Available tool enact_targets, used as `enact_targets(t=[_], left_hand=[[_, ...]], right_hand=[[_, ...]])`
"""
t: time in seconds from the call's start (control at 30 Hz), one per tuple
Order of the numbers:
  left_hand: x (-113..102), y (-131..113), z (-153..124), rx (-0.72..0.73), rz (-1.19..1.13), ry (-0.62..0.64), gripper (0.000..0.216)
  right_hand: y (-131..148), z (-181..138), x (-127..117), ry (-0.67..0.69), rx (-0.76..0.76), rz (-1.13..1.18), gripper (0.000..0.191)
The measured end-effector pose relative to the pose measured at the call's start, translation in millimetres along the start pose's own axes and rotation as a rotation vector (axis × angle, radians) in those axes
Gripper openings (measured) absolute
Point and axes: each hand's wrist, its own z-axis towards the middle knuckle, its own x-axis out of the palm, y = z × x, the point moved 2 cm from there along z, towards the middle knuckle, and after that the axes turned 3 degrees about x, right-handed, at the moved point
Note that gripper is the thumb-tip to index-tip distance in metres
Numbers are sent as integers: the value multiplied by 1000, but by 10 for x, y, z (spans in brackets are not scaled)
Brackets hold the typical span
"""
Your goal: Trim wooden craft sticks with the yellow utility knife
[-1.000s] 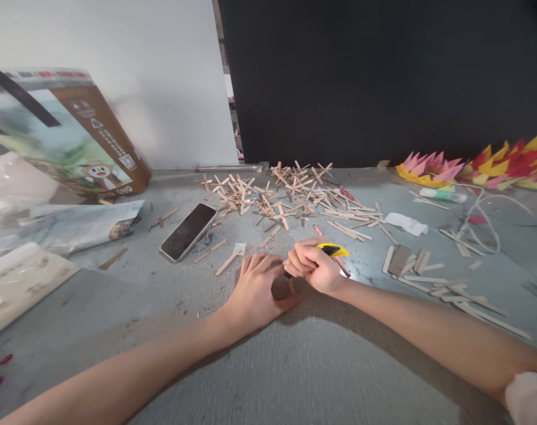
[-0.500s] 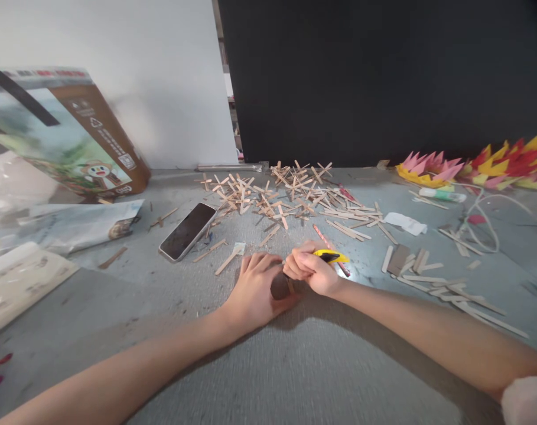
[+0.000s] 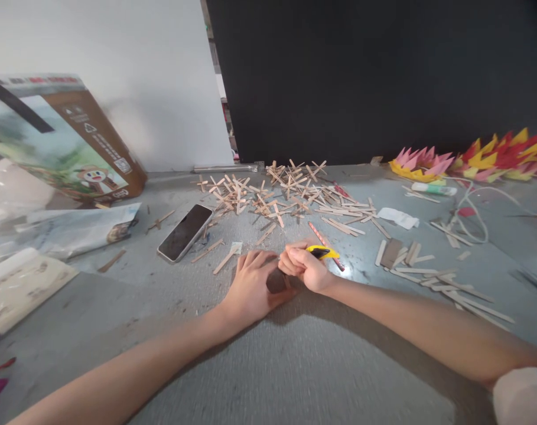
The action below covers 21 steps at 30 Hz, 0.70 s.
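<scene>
My right hand (image 3: 304, 267) is wrapped round a yellow-and-black utility knife (image 3: 325, 252), whose handle end sticks out past the thumb. The blade end is hidden by the fingers. Just left of it, my left hand (image 3: 251, 284) is curled over the tabletop, thumb and fingers closing on a wooden craft stick (image 3: 288, 282). Only a short piece of that stick shows between the two hands. A red patterned stick (image 3: 326, 247) lies behind my right hand, and a loose craft stick (image 3: 224, 262) with a small pale label is by the left fingertips.
A heap of crossed craft sticks (image 3: 241, 193) lies at the back. A phone (image 3: 185, 232) is left of it. More sticks (image 3: 441, 276), a white cable (image 3: 476, 233), a glue stick (image 3: 433, 189) and folded paper crowns (image 3: 421, 164) are right. A brown box (image 3: 113, 141) stands left.
The view has turned slightly to the right, so the things on the table appear shifted left. Both hands keep nearly the same pose and grip.
</scene>
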Motion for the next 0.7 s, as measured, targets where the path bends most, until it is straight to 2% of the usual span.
enact_targets(t=[0.33, 0.5, 0.7], left_hand=[[31, -63, 28, -9, 112, -55, 50], [33, -105, 42, -8, 112, -55, 49], [-55, 48, 120, 66, 28, 87, 43]], right_hand=[[7, -19, 125, -207, -105, -40, 55], [4, -47, 140, -158, -89, -58, 56], [28, 20, 21, -40, -24, -4, 55]])
